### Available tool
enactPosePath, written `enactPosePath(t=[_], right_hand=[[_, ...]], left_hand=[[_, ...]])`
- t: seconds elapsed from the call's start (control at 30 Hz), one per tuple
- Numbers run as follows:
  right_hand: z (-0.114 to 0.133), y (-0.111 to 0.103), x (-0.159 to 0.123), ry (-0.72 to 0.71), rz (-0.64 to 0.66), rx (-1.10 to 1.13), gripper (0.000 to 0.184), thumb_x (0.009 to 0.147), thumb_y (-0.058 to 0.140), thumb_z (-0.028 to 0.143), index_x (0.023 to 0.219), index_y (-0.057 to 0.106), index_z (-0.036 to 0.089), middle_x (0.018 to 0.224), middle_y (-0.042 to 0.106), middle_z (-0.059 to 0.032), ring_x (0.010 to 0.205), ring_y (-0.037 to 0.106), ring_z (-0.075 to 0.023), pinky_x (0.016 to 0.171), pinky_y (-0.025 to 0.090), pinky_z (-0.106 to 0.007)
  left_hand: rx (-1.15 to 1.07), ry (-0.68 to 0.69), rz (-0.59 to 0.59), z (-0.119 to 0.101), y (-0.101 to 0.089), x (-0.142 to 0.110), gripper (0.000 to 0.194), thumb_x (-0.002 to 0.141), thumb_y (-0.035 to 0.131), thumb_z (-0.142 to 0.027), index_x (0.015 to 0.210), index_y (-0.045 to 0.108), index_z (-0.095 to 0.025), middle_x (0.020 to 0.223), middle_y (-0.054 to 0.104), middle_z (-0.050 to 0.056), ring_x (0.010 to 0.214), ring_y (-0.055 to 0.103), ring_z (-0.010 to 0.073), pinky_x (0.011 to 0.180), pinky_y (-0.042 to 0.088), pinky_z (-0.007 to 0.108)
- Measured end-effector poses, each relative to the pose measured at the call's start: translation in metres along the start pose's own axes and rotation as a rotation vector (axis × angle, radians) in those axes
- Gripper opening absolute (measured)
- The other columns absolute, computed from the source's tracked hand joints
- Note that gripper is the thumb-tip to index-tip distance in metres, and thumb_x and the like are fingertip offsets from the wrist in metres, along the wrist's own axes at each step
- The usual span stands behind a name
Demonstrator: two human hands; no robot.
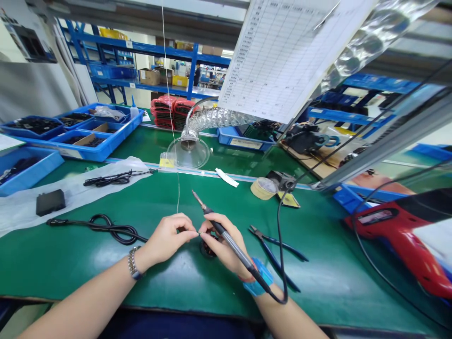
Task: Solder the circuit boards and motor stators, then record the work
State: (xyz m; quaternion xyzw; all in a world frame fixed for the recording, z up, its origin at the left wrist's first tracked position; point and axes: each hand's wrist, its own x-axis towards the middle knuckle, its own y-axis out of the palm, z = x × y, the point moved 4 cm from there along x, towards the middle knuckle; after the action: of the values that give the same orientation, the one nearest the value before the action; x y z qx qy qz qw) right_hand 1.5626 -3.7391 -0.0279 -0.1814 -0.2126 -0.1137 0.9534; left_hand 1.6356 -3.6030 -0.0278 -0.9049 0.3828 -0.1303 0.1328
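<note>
My left hand (pixel 168 237) is closed in a pinch, its fingertips meeting my right hand's over a small wire end I can barely make out. My right hand (pixel 219 242) is wrapped round a black soldering iron (pixel 219 226), whose tip points up and to the left, away from the bench. Its cord (pixel 280 245) loops off past my blue wrist strap (pixel 259 282). A thin strand of solder wire (pixel 173 141) hangs from above to just over my left hand. A small dark round part (pixel 206 249) lies under my hands on the green mat (pixel 169 278).
Blue-handled cutters (pixel 271 247) lie right of my hands; a coiled black cable (pixel 106 228) lies left. A tape roll (pixel 264 187), clear fume funnel (pixel 188 151), blue parts bins (pixel 88 136), a black box (pixel 50 201) on plastic sheet, and a red tool (pixel 406 235) surround the bench.
</note>
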Motion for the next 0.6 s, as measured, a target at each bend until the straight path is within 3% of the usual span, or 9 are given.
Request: enactPosePath(t=[0.33, 0.6], right_hand=[[-0.0007, 0.0009, -0.0027, -0.031, -0.075, 0.008, 0.031, 0.075, 0.061, 0.012, 0.104, 0.057, 0.024, 0.07, 0.063, 0.0021, 0.062, 0.059, -0.0121, 0.06, 0.05, -0.025], [-0.0039, 0.001, -0.0038, -0.063, -0.068, 0.008, 0.029, 0.077, 0.063, 0.014, 0.103, 0.056, 0.024, 0.072, 0.064, 0.0021, 0.064, 0.061, -0.0122, 0.064, 0.051, -0.026]], left_hand=[[0.155, 0.054, 0.135, -0.0011, 0.0031, -0.0027, 0.02, 0.087, 0.052, -0.028, 0.084, 0.071, -0.02, 0.085, 0.069, 0.002, 0.08, 0.06, 0.0151, 0.077, 0.044, 0.026], [0.052, -0.153, 0.111, 0.0049, 0.0019, 0.0, 0.023, 0.084, 0.052, -0.032, 0.072, 0.064, -0.016, 0.07, 0.063, -0.001, 0.067, 0.054, 0.0131, 0.064, 0.041, 0.023]])
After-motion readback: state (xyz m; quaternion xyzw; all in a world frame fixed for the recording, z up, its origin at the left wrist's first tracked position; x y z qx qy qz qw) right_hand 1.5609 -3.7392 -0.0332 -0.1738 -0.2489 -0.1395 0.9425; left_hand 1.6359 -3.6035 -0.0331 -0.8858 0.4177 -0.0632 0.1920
